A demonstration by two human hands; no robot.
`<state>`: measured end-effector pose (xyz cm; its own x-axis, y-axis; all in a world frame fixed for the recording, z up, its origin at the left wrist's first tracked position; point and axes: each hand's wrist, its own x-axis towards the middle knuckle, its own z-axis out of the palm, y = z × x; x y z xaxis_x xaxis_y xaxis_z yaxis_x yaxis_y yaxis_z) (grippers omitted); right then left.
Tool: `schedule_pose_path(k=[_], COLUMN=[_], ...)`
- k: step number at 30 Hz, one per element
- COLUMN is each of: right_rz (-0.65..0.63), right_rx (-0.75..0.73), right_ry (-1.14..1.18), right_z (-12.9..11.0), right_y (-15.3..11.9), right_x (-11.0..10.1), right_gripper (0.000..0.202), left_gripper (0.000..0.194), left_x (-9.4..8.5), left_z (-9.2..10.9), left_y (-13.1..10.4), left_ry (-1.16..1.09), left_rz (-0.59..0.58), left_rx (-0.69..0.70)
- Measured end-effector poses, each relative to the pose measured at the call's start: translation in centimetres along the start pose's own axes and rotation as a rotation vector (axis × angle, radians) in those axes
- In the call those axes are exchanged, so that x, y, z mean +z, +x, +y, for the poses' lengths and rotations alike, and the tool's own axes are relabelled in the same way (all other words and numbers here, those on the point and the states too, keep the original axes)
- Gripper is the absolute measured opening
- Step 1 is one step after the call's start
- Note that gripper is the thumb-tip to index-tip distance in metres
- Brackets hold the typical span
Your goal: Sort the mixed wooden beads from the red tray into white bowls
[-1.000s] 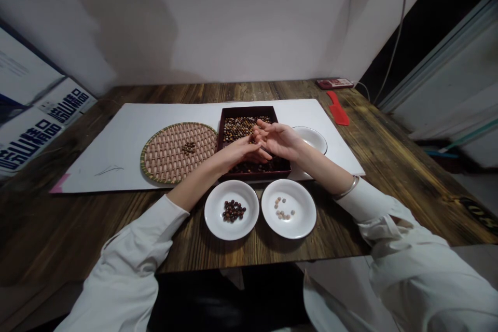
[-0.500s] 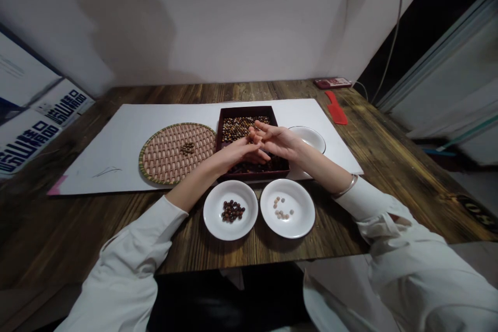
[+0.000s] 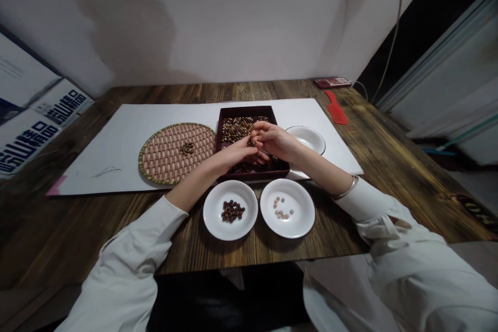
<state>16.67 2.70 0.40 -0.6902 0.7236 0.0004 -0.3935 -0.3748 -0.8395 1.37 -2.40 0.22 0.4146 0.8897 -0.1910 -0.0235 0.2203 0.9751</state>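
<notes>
Over the dark red box (image 3: 283,172) of mixed small beads (image 3: 239,127), my two hands meet. My left hand (image 3: 243,151) is cupped, its fingers bent under the right; a few brown beads seem to lie in it, mostly hidden. My right hand (image 3: 275,141) reaches in from the right with its fingertips drawn together at the left palm. Whatever sits between those fingertips is too small to make out. Nearer me stand a white dish (image 3: 212,223) with dark brown beads (image 3: 232,211) and another white dish (image 3: 303,220) with several pale beads (image 3: 283,213).
Left of the box lies a round woven mat (image 3: 163,158) with a small pile of brown beads (image 3: 187,148). Partly behind my right forearm is a third white dish (image 3: 311,138). A white board (image 3: 116,135) lies beneath. Further right are a red comb (image 3: 336,109) and a phone (image 3: 332,83).
The fingers of my right hand, more spread before, have curled and closed in toward my left palm. Beads in the dishes and on the mat look the same.
</notes>
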Motion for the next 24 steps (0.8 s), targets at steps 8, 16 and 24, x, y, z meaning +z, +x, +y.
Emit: schedule_pose_path(k=[8, 16, 24], right_rz=[-0.013, 0.004, 0.004], right_rx=[0.023, -0.026, -0.153], right_ry=[-0.060, -0.113, -0.288], right_z=[-0.21, 0.06, 0.53], right_y=[-0.07, -0.10, -0.33], right_x=[-0.16, 0.03, 0.43], right_gripper=[0.031, 0.033, 0.027], left_gripper=[0.022, 0.021, 0.018], left_x=[-0.04, -0.51, -0.36], left_z=[0.45, -0.14, -0.21], left_y=[0.40, 0.78, 0.89], left_ry=[-0.061, -0.090, -0.088], left_rz=[-0.001, -0.012, -0.002], left_rx=[-0.079, -0.043, -0.027])
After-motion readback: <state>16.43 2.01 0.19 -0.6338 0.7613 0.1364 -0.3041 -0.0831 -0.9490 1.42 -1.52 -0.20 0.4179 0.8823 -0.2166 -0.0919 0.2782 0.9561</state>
